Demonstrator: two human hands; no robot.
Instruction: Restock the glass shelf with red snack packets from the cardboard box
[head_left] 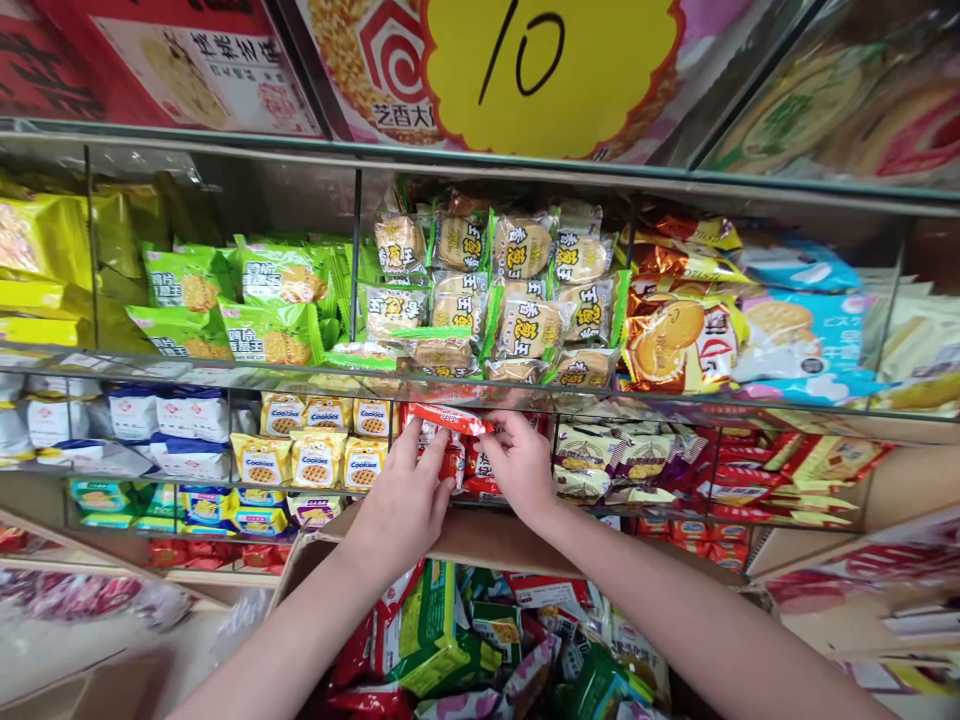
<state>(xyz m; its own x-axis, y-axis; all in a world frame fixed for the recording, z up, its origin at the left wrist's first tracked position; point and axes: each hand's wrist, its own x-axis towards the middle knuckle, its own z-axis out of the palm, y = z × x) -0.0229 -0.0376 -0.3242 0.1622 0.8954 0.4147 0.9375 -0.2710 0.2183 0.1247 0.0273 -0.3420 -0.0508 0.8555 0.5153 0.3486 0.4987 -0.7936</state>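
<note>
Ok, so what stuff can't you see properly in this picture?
In the head view:
Tiny lettering on the long, red, shiny plastic packet: too small to read.
Shelved red-and-white plastic packets: partly hidden by the left hand and right hand.
Bottom of the brown cardboard box: hidden under heaped red, green and purple plastic packets.
Top of the yellow, wavy-edged card marked 10: cut off by the upper edge.
</note>
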